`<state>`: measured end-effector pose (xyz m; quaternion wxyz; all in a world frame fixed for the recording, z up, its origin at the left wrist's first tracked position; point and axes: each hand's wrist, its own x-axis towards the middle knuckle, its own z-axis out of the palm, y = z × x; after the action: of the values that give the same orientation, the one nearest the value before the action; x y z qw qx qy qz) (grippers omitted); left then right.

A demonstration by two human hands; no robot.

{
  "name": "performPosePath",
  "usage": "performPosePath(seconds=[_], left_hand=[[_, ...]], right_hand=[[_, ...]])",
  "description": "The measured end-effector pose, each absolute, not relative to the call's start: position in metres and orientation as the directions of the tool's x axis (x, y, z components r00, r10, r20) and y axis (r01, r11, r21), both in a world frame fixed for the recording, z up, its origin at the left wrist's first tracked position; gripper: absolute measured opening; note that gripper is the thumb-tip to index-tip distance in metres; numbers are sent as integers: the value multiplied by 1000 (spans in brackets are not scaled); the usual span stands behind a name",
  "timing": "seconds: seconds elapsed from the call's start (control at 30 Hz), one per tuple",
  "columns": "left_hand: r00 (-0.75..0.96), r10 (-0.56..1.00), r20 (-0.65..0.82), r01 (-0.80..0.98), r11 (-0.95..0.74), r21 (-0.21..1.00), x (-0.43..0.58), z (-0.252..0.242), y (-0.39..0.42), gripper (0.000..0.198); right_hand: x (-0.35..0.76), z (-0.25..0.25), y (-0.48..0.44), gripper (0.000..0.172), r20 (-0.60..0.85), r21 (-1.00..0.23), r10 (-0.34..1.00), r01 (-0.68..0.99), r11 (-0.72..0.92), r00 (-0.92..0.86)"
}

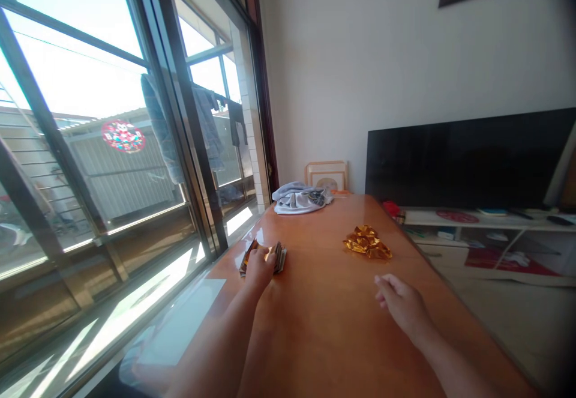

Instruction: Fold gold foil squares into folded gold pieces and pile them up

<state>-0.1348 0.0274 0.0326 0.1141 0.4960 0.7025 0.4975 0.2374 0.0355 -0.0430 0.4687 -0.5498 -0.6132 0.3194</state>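
My left hand (260, 269) grips a small stack of card-like packets (279, 259) on the near-left part of an orange wooden table (324, 302). A gold foil wrapper (255, 250) shows at the top of the stack, and my fingers hide much of it. My right hand (398, 305) hovers above the table with its fingers curled together, holding nothing I can see. Nearest to it, a crumpled heap of gold foil (366, 243) lies on the tabletop. A grey cloth bundle (297, 199) sits at the far end.
A tall glazed window (189, 116) runs along the table's left side, with clothes hanging beyond it. A low white shelf (477, 219) holding small items and a black TV screen (459, 158) stand to the right. Picture frames (326, 176) lean at the far end.
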Motion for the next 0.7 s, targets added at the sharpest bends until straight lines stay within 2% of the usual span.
performPosePath(seconds=[0.23,0.47,0.7], left_hand=[[-469,826,313,641,74,764,-138,21,32,10],[-407,864,295,736,119,666,-147,11,40,20],[-452,854,259,776,233,586,-156,7,48,25]], right_hand=[[236,-41,35,42,245,-912,968,354,209,59],[231,-35,33,40,254,-919,966,324,224,53],[230,-31,30,38,244,-924,967,319,210,70]])
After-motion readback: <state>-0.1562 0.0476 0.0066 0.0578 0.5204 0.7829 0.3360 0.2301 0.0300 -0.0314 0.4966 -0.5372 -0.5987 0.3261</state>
